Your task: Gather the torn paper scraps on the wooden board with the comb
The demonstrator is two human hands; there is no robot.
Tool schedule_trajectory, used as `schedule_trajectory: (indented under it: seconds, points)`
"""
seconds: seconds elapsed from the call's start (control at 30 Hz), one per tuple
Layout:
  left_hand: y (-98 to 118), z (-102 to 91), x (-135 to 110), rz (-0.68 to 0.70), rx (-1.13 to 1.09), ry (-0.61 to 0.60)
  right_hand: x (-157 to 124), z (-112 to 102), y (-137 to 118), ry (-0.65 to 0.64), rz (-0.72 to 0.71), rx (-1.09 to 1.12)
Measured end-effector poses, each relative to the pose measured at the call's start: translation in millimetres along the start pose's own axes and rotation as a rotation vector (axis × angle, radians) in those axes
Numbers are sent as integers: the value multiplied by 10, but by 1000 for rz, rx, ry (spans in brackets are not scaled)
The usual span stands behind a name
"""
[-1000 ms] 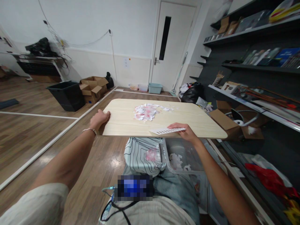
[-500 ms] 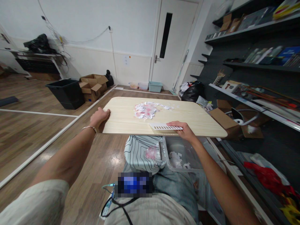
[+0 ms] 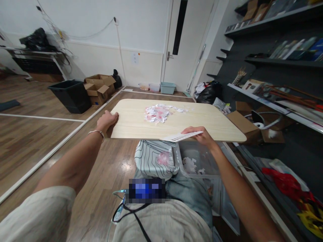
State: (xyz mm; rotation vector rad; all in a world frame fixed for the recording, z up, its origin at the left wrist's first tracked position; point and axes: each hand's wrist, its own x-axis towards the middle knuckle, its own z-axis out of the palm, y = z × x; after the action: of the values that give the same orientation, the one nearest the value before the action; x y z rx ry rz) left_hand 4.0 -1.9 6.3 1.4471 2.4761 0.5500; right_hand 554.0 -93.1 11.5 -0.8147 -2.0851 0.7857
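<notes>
My left hand (image 3: 108, 121) is closed round the left edge of a pale wooden tabletop (image 3: 136, 129). In my right hand (image 3: 199, 134) is a thin white slotted strip (image 3: 180, 136), pinched at its right end. The strip slants over the near edge of the tabletop. A pile of white and pink scraps (image 3: 157, 113) lies in the tabletop's middle, with a few loose bits trailing right. Below the near edge, on or by my lap, sits a pale cloth item with black wavy lines (image 3: 148, 161), bearing a pink patch. Beside it, a clear plastic bin (image 3: 188, 174) holds white pieces.
A black bin (image 3: 72, 97) and open cardboard boxes (image 3: 99, 89) stand on the floor at left. Dark shelves (image 3: 277, 62) line the right side, with an open cardboard box (image 3: 247, 126) near the table's right end. A pixelated device (image 3: 145, 191) rests at my waist.
My right hand has tilted the white strip, its right end now higher and its left end lower over the edge. My left hand keeps its hold. The view has shifted slightly.
</notes>
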Motion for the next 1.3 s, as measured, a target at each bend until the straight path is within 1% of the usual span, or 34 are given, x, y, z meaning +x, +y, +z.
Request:
schedule_trajectory:
  seconds: [0.13, 0.23, 0.33, 0.5, 0.6, 0.73, 0.9, 1.1, 1.3]
  points:
    - [6, -5, 7, -7, 17, -7, 19, -22, -68, -56, 1, 81]
    - [2, -1, 9, -2, 9, -4, 28, -29, -89, -70, 14, 104]
    - [-2, 1, 5, 3, -7, 7, 24, -29, -94, -53, 56, 104]
    - [16, -14, -13, -12, -11, -2, 17, -24, -94, 21, 91, 57]
    - [29, -25, -28, -10, -10, -4, 26, -14, -105, 14, 124, 42]
    - [42, -36, -44, -13, 5, -11, 40, 3, -122, -16, 140, 90]
    - [54, -40, -36, -20, 24, -18, 36, -4, -90, 25, 134, 66]
    - [30, -20, -6, -11, 9, 2, 23, -31, -5, 29, 185, 79]
    - [11, -6, 9, -8, -8, 3, 24, -24, -48, 58, 195, 81]
